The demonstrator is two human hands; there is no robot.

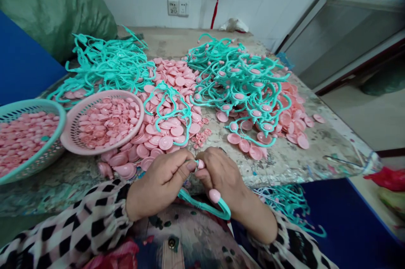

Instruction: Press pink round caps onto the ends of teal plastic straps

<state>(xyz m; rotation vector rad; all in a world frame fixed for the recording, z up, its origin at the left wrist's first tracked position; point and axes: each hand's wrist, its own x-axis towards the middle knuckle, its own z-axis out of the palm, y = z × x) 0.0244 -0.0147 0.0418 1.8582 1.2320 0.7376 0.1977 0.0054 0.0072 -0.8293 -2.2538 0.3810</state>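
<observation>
At the view's six o'clock, the left hand (160, 182) and right hand (223, 176) pinch a pink-tipped end of a turquoise curved plastic strip (207, 208). At nine sits a round pink plastic basket (70, 136).

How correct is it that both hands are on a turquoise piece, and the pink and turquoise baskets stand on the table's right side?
Wrong side: the head view shows the pink basket and the turquoise basket on the left of the table. The rest stands.
</observation>
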